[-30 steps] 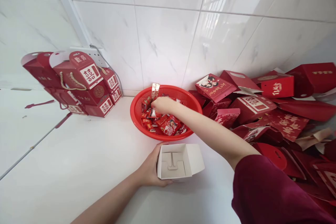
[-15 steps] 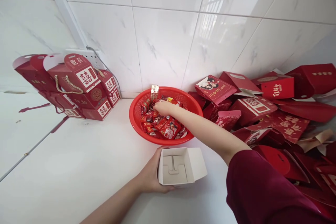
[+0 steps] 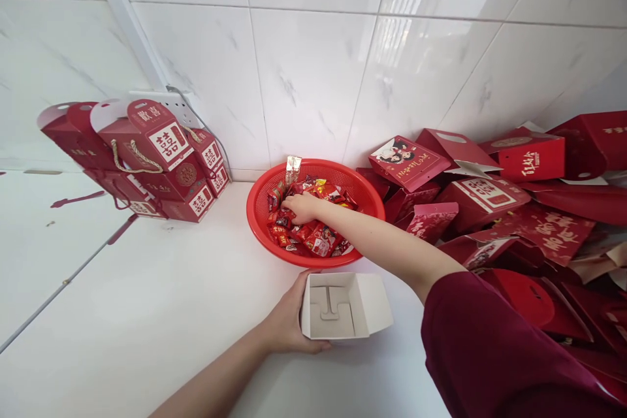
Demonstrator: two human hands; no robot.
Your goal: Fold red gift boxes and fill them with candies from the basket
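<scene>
My left hand [image 3: 289, 321] is wrapped round the left side of a small open box [image 3: 337, 307], white inside, with a flap out to the right and nothing inside it. Just behind the box, a red plastic basket [image 3: 255, 225] holds many small wrapped candies [image 3: 321, 240], mostly red. My right hand [image 3: 301, 208] reaches down among the candies at the basket's left-middle. Its fingertips are bent and partly hidden there, so what they touch or hold cannot be made out.
Stacked red gift boxes [image 3: 169, 173] with rope handles stand at the left by the wall [image 3: 304, 85]. A large heap of red boxes [image 3: 482, 199] fills the right side. A power strip [image 3: 171, 103] with a cable is behind the left stack.
The view has shifted slightly. My right hand has moved a little lower among the candies, its fingers now spread further into them. My left hand still holds the box.
</scene>
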